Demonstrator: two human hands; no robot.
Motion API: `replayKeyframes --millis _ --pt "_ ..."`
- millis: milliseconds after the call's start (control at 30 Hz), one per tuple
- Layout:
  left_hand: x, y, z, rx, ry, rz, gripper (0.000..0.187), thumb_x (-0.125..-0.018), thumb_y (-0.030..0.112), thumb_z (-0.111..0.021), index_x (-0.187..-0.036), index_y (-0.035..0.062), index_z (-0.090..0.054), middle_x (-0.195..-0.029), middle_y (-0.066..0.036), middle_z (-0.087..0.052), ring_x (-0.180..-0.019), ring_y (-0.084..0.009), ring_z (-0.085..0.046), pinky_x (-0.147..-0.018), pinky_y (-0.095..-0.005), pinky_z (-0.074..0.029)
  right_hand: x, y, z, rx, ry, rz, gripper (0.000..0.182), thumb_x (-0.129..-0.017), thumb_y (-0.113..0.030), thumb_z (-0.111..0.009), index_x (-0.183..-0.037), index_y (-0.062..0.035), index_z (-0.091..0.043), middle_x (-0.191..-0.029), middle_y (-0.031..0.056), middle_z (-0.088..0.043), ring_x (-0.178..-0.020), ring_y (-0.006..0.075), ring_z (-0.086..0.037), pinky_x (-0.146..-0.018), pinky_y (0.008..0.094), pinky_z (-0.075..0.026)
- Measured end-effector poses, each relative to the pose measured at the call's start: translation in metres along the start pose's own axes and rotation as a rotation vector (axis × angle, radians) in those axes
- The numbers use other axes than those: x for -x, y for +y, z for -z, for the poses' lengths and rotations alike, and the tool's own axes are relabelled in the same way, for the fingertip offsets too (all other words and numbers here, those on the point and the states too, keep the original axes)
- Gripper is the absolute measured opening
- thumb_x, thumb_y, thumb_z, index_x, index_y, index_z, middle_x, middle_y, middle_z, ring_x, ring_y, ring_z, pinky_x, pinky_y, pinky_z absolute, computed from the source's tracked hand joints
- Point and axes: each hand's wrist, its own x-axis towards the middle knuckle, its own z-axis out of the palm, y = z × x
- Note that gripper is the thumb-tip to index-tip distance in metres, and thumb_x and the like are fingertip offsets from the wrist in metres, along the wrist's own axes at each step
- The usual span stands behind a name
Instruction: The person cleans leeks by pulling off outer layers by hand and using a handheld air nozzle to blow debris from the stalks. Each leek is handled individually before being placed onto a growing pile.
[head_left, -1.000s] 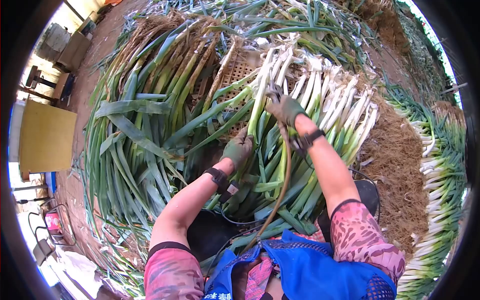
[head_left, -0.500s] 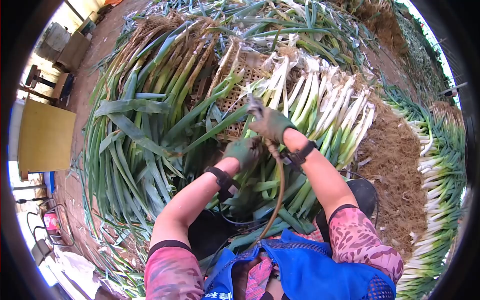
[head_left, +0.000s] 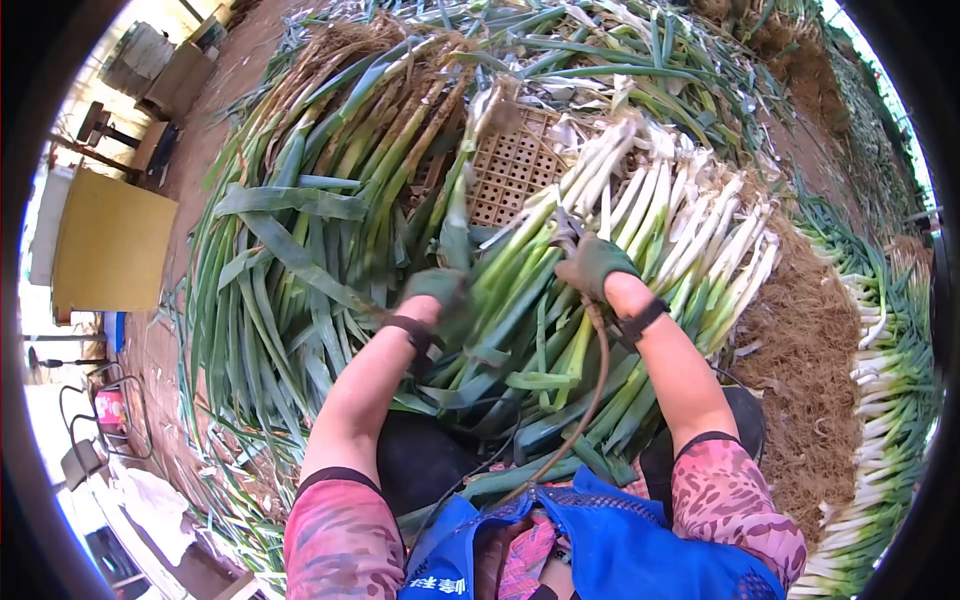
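Observation:
My right hand [head_left: 600, 268], in a green glove, is closed around a metal air blow gun [head_left: 567, 230] with a tan hose [head_left: 597, 385] running down toward my lap. Its nozzle points up over peeled leeks [head_left: 650, 205] with white stems. Left of it, my gloved left hand [head_left: 440, 292] is blurred by motion and closes on the green part of a leek [head_left: 458, 205], whose root end is smeared too. Beside that hand lies a heap of unpeeled leeks [head_left: 300, 255] with brown roots. Just which leaves the left fingers grip is partly hidden.
A perforated beige crate [head_left: 510, 170] shows beneath the leeks. Brown root trimmings [head_left: 790, 370] cover the right side, beside a long row of leeks [head_left: 880, 400]. At the left stand a yellow board [head_left: 115, 245] and a metal-framed chair [head_left: 120, 415]. Loose leaves lie at the back.
My left hand has moved left, away from the right hand, to the unpeeled heap. A leek there has shifted more upright. Peeled leeks now lie where the hands were; the right hand keeps the blow gun.

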Motion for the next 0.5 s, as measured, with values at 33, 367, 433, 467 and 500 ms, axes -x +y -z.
replayKeyframes --millis 33,367,433,467,500 --pt "-0.003 0.008 -0.012 0.046 0.009 -0.133 0.033 -0.085 0.030 -0.057 -0.109 0.0117 -0.071 -0.110 -0.019 -0.070 -0.104 -0.0375 -0.068 -0.091 -0.0459 -0.053 0.004 0.000 0.002 -0.025 0.002 -0.004 0.056 -0.077 -0.036 -0.066 -0.117 0.0035 -0.066 -0.106 0.0243 -0.072 -0.104 0.0359 -0.071 -0.091 0.0394 -0.055" --pt "-0.042 -0.086 0.082 0.222 0.570 0.324 0.072 -0.085 0.027 -0.070 -0.146 0.0054 -0.039 -0.149 -0.026 -0.041 -0.138 -0.0410 -0.044 -0.110 -0.0462 -0.043 0.016 -0.007 -0.001 -0.136 0.022 -0.002 0.061 -0.077 -0.038 -0.069 -0.119 0.0056 -0.061 -0.097 0.0251 -0.071 -0.092 0.0363 -0.071 -0.085 0.0400 -0.056" --pt "-0.081 -0.122 0.074 0.077 0.498 0.388 0.092 -0.086 0.029 -0.069 -0.158 0.0038 -0.017 -0.163 -0.025 -0.020 -0.150 -0.0378 -0.026 -0.123 -0.0441 -0.026 0.016 -0.008 -0.008 -0.107 0.058 -0.005 0.066 -0.077 -0.039 -0.069 -0.123 0.0062 -0.058 -0.103 0.0269 -0.070 -0.098 0.0382 -0.070 -0.089 0.0406 -0.054" --pt "-0.085 -0.123 0.083 0.012 0.406 0.420 0.099 -0.086 0.030 -0.068 -0.161 0.0036 -0.008 -0.166 -0.024 -0.014 -0.153 -0.0365 -0.020 -0.126 -0.0430 -0.020 0.015 -0.008 -0.010 -0.079 0.062 -0.026 0.071 -0.077 -0.040 -0.069 -0.129 0.0068 -0.054 -0.108 0.0283 -0.070 -0.104 0.0395 -0.069 -0.093 0.0409 -0.053" --pt "-0.087 -0.123 0.090 0.013 0.378 0.477 0.098 -0.088 0.031 -0.067 -0.161 0.0069 -0.007 -0.167 -0.020 -0.013 -0.153 -0.0342 -0.020 -0.125 -0.0445 -0.020 0.016 -0.008 -0.012 -0.106 0.066 0.003 0.074 -0.077 -0.041 -0.069 -0.131 0.0067 -0.052 -0.111 0.0291 -0.068 -0.107 0.0395 -0.068 -0.095 0.0407 -0.051"
